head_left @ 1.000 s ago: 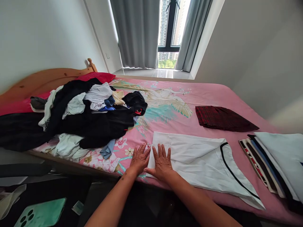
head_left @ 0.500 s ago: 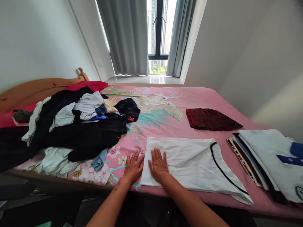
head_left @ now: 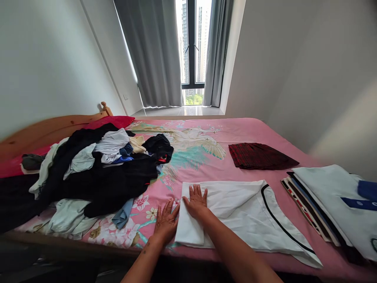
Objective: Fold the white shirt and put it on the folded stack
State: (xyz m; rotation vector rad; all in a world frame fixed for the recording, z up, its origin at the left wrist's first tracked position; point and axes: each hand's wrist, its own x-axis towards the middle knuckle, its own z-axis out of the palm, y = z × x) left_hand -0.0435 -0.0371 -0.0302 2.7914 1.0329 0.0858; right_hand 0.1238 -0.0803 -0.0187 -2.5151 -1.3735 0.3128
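- Laying the left hand (head_left: 166, 222) palm down on the pink sheet (head_left: 244, 127), just beside the left edge of the white garment (head_left: 247, 220); being unable to tell contact from a slight gap there.
- Holding nothing in the left hand, with fingers stretching toward the far side, a little apart.
- Resting the right hand (head_left: 196, 201) palm down on top of the white garment, near its left end, with fingertips pointing close to its far edge.
- Gripping nothing with the right hand either, only touching the upper cloth with a flat, loosely spread palm.
- Having the white garment lying flat at the near side, from the middle toward the right, showing a folded band at its left end and a curving black trim (head_left: 291, 236) toward its right end.
- Crossing the garment's near part with the right forearm.
- Seeing a dark red plaid garment (head_left: 262, 156) lying farther off at the right, well apart from both hands.
- Seeing a stack of folded clothes (head_left: 330, 196) sitting at the near right, beyond the trimmed end.
- Seeing a loose heap of clothes (head_left: 118, 177), mostly black, sprawling over the left, with a light blue cloth (head_left: 123, 214) poking out at its near right.
- Facing a window (head_left: 191, 51) at the far side.
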